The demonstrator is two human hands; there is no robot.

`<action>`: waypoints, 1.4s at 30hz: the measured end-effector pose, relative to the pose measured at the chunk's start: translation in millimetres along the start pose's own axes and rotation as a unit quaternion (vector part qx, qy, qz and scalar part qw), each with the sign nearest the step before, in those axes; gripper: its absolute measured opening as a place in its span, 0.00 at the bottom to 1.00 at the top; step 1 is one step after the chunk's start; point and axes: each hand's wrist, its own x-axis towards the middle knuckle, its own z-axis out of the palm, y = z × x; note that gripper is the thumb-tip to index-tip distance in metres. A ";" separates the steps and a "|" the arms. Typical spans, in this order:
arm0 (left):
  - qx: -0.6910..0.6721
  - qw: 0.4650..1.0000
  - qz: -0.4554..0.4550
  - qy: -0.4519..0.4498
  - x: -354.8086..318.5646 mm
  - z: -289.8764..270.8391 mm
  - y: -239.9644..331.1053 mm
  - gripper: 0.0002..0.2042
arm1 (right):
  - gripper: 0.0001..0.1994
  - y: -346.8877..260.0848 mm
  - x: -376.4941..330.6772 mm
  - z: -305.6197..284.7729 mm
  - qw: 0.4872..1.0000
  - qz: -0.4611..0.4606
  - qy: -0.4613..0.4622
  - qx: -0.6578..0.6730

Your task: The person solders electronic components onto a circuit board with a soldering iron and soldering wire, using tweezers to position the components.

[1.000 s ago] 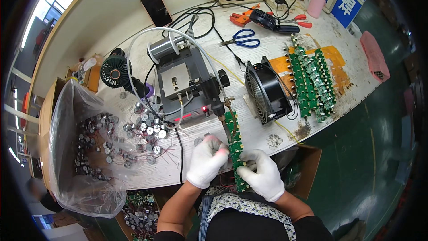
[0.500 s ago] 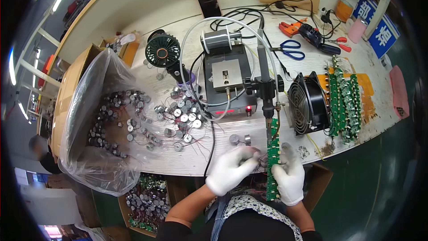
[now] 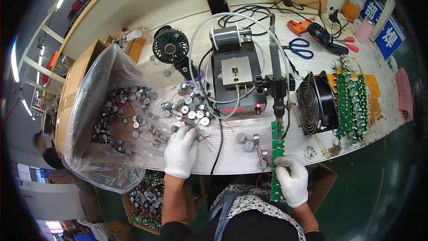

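Observation:
My right hand [image 3: 292, 182], in a white glove, pinches a long green circuit board strip [image 3: 277, 147] between thumb and fingers. The strip's far end lies under the tip of a soldering iron [image 3: 279, 118] clamped in a stand; its near end reaches past the table's front edge. Several small silver motors [image 3: 241, 138] with thin wires lie just left of the strip. My left hand [image 3: 180, 154], also gloved, is at the near edge of a pile of wired motors [image 3: 191, 114]. Its fingers are curled together against them, and what they hold is hidden.
A soldering machine [image 3: 238, 73] with a solder spool stands mid-table, a handheld fan [image 3: 170, 49] to its left. At left, a plastic-lined carton [image 3: 78, 89] spills motors. Right of the iron are a black cooling fan [image 3: 317, 102] and finished-looking board strips [image 3: 352, 102]. Blue-handled scissors [image 3: 301, 48] lie behind.
My left hand has moved left from beside the strip to the motor pile, leaving more motors beside the strip. My right hand keeps hold of the strip. The whole view has shifted slightly.

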 end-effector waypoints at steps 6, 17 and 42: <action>0.011 0.998 -0.026 -0.055 9.5 6.6 12.3 0.13 | 0.07 -0.4 -0.4 2.5 1.000 0.013 0.003 0.000; -0.337 0.930 -0.078 0.121 -12.4 37.0 53.3 0.15 | 0.08 -9.0 0.6 -1.7 0.999 0.038 -0.023 -0.026; -0.053 0.981 0.188 -0.010 -4.6 31.5 76.7 0.11 | 0.05 -3.8 -0.5 2.3 0.998 -0.027 0.025 -0.043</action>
